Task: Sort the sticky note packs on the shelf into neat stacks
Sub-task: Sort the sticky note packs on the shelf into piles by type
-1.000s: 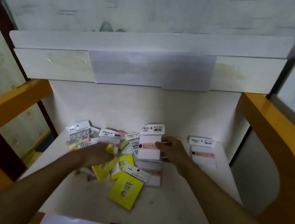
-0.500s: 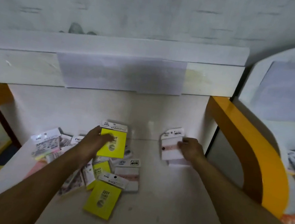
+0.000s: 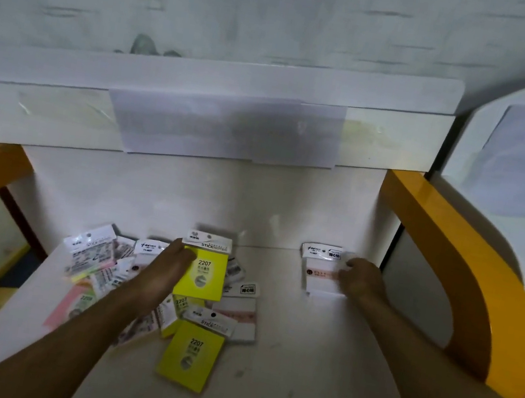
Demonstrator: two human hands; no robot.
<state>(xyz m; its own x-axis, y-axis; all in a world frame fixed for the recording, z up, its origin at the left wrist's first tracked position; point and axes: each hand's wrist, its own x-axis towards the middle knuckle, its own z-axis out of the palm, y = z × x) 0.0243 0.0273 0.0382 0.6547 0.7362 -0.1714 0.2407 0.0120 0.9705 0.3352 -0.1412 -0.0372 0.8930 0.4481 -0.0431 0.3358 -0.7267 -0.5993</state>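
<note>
Fingers of the left hand (image 3: 170, 266) curled round a glossy yellow pack (image 3: 204, 267) with a white header card, lifted over the loose heap (image 3: 111, 264) of flat rectangular packs at the left of the smooth white shelf (image 3: 313, 363). Right hand (image 3: 360, 279), fingers bent, pinched the pale pink-banded pack (image 3: 322, 271) atop a small stack near the back right, beside the curved orange side panel (image 3: 482, 291).

Both bare forearms reach forward. The left hand (image 3: 170, 261) has its fingers extended in a flat grip; the right hand (image 3: 360, 279) is curled, knuckles up.
</note>
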